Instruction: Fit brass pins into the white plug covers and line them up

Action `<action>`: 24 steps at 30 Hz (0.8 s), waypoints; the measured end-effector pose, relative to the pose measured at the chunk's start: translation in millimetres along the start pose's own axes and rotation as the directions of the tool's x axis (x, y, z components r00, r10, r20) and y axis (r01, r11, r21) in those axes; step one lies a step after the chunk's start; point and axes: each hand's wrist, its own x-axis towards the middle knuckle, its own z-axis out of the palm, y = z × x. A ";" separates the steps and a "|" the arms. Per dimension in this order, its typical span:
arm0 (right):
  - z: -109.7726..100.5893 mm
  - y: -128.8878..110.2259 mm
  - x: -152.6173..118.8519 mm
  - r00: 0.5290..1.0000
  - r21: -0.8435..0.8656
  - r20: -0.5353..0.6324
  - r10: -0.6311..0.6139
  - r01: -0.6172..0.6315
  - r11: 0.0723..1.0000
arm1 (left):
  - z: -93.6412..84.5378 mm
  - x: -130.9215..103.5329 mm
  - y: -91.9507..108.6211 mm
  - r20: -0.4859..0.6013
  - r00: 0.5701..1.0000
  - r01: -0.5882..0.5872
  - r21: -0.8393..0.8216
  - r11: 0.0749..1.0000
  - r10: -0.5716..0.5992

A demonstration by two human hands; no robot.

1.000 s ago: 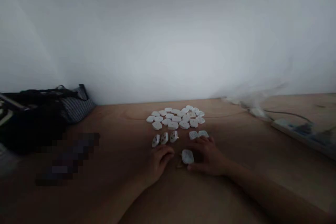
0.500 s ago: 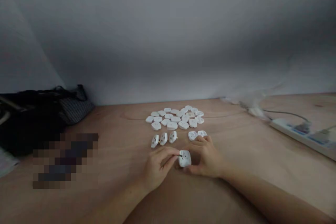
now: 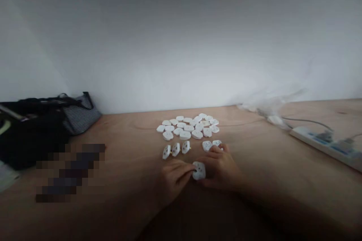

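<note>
A white plug adapter (image 3: pixel 199 171) with holes in its face is tilted up in the fingers of my right hand (image 3: pixel 222 167), at the near middle of the table. My left hand (image 3: pixel 175 177) is closed in a pinch, its fingertips touching the left side of the adapter's face. The small thin dark part in that pinch is mostly hidden now. Two more adapters (image 3: pixel 207 145) lie just beyond my right hand, its fingers close to one of them. Left of these, three adapters (image 3: pixel 175 149) stand on edge in a row, metal pins showing behind.
A cluster of several white adapter pieces (image 3: pixel 185 134) lies farther back on the wooden table (image 3: pixel 127 165). At the right are a power strip (image 3: pixel 319 139) with plugs and a cable, and clear plastic wrapping (image 3: pixel 271 111). A black bag (image 3: pixel 36 128) and a blurred-out object (image 3: pixel 70 173) are at the left.
My left fingertips have moved in against the adapter's face, so the thin dark part shows less. My right hand and the adapter have hardly moved. The wall looks brighter, the hands darker.
</note>
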 end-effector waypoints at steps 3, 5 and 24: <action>1.4 -0.2 -0.3 1.000 -0.013 -0.002 -0.011 0.011 1.000 | 0.7 0.7 1.6 0.003 1.000 -0.006 0.003 1.000 0.006; 2.5 -0.2 -0.5 1.000 -0.011 -0.010 -0.020 0.020 1.000 | 2.1 1.1 2.3 0.017 1.000 -0.004 0.003 1.000 0.004; -0.9 5.2 -4.3 0.995 0.004 -0.064 -0.073 0.074 0.997 | -15.5 5.2 1.2 0.185 0.957 -0.267 0.276 0.923 0.222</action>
